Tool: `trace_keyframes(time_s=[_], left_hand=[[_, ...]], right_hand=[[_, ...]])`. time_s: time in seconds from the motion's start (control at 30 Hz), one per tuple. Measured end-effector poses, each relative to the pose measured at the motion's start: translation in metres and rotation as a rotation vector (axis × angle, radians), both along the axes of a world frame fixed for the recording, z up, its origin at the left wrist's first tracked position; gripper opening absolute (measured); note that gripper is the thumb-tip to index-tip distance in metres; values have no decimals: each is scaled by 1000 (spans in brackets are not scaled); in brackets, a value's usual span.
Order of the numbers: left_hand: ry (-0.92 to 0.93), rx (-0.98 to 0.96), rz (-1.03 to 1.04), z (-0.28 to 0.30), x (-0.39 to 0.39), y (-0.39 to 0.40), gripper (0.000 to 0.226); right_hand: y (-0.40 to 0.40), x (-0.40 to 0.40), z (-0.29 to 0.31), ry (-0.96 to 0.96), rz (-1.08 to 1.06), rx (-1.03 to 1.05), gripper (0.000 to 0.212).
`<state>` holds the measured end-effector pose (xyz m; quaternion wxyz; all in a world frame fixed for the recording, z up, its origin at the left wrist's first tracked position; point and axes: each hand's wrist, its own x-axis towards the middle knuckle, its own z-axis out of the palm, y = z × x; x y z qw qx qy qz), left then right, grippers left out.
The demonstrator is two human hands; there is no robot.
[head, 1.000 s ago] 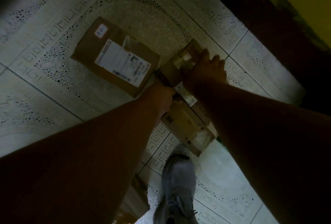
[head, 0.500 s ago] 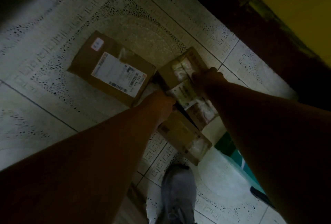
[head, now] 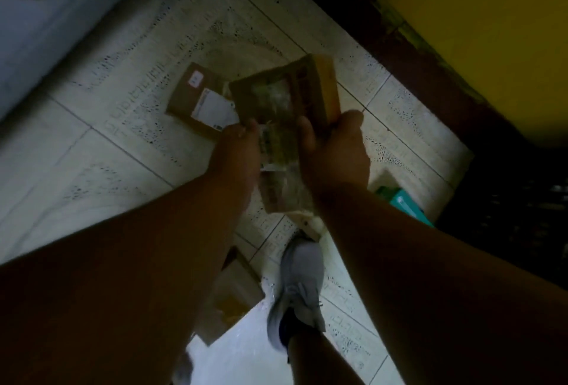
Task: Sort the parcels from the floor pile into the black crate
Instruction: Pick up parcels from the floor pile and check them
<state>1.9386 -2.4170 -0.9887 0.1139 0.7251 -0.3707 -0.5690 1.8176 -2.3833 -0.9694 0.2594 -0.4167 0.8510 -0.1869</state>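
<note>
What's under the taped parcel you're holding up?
Under the taped parcel, another brown parcel shows on the tiled floor between both wrists; the hands cover most of it.

Cardboard parcel (head: 285,92) matt brown, glossy tape over it; second cardboard box (head: 196,98) with paper label; floor (head: 92,144) glazed patterned tile; shoe (head: 299,289) grey mesh cloth.

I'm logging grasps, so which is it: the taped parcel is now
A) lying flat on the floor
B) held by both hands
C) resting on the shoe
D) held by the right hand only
B: the left hand and the right hand both grip the taped parcel, lifted off the floor.
</note>
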Motion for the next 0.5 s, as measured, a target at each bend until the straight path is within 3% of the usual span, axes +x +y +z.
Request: trace_keyframes(time_s=[0.07,0.33,0.43,0.5], left_hand=[[13,-22,111,34,24,3,45],[99,-107,200,176,131,52,54],[130,-63,255,216,169,76,61],[123,-10,297,231,193,91,69]], right_hand=[[8,18,28,-122,-76,46,38],[38,108,158,-497,-204,-20,30],[54,141,203,-611,-171,53,34],[65,165,226,-664,-113,46,22]])
